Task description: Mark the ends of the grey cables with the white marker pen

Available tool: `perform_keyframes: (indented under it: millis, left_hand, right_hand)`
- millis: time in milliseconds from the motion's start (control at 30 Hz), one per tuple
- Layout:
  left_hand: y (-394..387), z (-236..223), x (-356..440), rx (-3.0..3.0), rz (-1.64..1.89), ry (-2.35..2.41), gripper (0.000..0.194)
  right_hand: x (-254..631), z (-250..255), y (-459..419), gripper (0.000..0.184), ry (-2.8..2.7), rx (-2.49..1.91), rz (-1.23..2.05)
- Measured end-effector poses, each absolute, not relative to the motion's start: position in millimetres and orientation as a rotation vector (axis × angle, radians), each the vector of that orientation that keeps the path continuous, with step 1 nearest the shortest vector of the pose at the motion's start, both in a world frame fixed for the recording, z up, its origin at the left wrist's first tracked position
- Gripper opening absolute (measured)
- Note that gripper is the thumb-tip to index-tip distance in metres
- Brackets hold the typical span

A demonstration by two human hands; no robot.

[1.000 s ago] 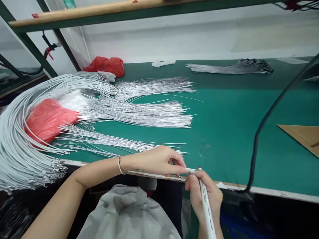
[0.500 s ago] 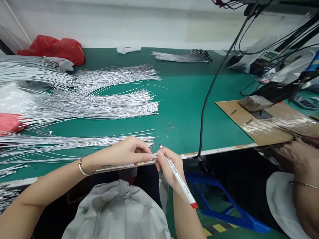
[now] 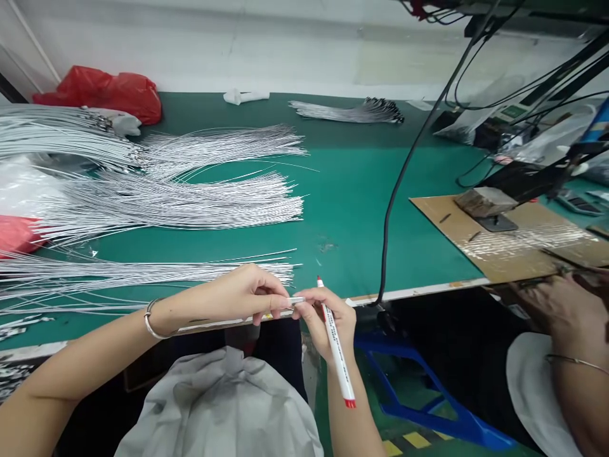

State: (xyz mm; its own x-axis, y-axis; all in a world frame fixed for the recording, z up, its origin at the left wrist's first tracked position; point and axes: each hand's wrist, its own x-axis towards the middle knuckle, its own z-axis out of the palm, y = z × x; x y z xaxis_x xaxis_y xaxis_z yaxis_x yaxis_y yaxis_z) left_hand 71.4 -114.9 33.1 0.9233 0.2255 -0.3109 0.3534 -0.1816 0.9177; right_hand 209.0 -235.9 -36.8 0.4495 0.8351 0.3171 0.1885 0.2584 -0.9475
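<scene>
A red-tipped white marker pen (image 3: 339, 355) rests in my right hand (image 3: 328, 320), slanting with its red end towards me and its uncovered tip past the fingers. That hand's thumb and fingertips also pinch one end of a short, pale, shiny piece (image 3: 297, 301). My left hand (image 3: 254, 292) is closed on the other end of it; I cannot make out whether it is wire ends or a small tube. Just beyond my left hand lies a bundle of thin silvery wires (image 3: 190, 271). Both hands are at the table's front edge.
More wire bundles (image 3: 214, 197) spread over the green table (image 3: 352, 235), with a red bag (image 3: 114, 95) behind. A black cable (image 3: 392, 203) crosses on the right. Beyond it are a cardboard sheet (image 3: 457, 235) and a co-worker's hand (image 3: 561, 304).
My view has swung right, bringing the co-worker's side into sight. The marker pen has turned more upright in my right hand, while both hands stay together on the pale piece.
</scene>
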Motion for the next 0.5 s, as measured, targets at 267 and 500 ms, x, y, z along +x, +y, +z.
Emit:
perform_keyframes:
  millis: [267, 500]
  left_hand:
    - [-108.5, 18.8, 74.3, 1.733, -0.094, 0.457, 0.038]
    - [-114.0, 26.2, 74.6, 1.835, -0.067, 0.52, 0.041]
  right_hand:
    - [208.0, -39.8, -233.2, 0.008, -1.0, -1.269, 0.624]
    - [206.5, -42.1, -231.5, 0.008, -0.997, -1.262, 0.574]
